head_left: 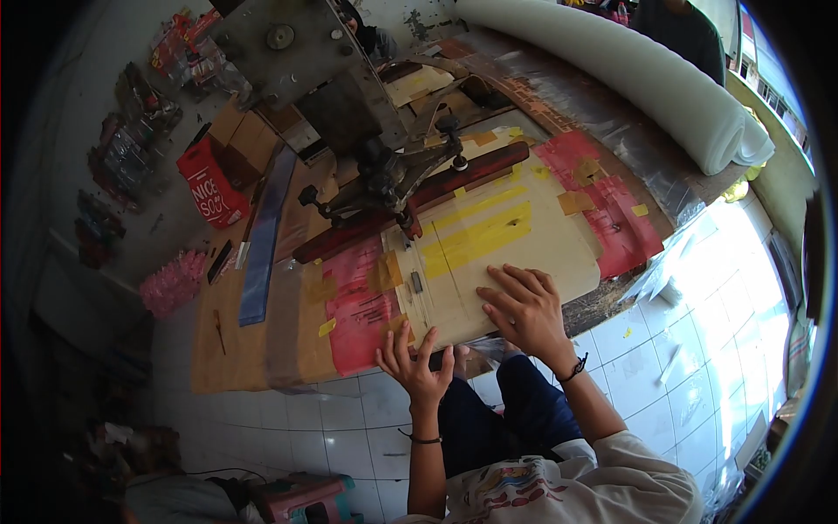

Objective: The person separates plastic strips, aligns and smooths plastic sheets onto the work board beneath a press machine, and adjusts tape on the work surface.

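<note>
Fingers (pixel 427 341): spread apart on both hands; we cannot tell how hard they press.
Left hand (pixel 419 377): we see its fingertips at the near left corner of the pale board (pixel 463 306), just beside a red patch (pixel 355 341); a dark band (pixel 421 438) circles the wrist.
Right hand (pixel 530 307): palm down on the near part of the board, with a dark cord (pixel 575 367) round the wrist.
Pale board: we find it flat on the table (pixel 236 360) in front of our lap, between the red patch on the left and another red sheet (pixel 624 227) on the right.
On the board: a small grey piece (pixel 416 282) near the left side, and yellow tape (pixel 480 240) across the middle.
Over its far side: a dark red bar (pixel 480 179) under a black bracket (pixel 377 166); we cannot tell whether the bar touches.
Left on the table: a long blue strip (pixel 264 253), then a red bag (pixel 209 188) with a cardboard box (pixel 243 131) behind it.
Farther off: a thick white roll (pixel 637 87) slants along the table's far right, and we see a person in a dark top (pixel 685 39) beyond it.
</note>
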`<state>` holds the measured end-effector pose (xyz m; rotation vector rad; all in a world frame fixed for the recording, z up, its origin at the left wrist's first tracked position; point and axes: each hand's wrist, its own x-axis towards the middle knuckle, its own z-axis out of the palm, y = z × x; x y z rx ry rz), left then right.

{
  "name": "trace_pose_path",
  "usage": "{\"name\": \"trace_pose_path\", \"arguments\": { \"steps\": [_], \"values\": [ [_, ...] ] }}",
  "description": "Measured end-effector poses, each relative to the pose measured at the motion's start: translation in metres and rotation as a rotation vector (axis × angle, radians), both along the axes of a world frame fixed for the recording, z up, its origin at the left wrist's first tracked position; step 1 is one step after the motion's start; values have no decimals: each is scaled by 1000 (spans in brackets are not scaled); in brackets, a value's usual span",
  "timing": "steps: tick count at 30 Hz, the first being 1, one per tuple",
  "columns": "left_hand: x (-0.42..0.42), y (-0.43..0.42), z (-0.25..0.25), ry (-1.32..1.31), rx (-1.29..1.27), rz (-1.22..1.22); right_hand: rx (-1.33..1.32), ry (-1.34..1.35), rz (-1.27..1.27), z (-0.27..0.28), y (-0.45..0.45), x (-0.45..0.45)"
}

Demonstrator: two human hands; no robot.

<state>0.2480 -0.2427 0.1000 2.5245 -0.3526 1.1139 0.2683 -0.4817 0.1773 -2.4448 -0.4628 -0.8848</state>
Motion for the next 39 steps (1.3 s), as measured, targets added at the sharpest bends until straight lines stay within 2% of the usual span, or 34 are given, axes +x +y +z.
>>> {"name": "trace_pose_path", "arguments": {
  "steps": [39],
  "values": [
    [4,2,-11,-66,36,12,8,-3,-11,0,1,1]
  ]
}}
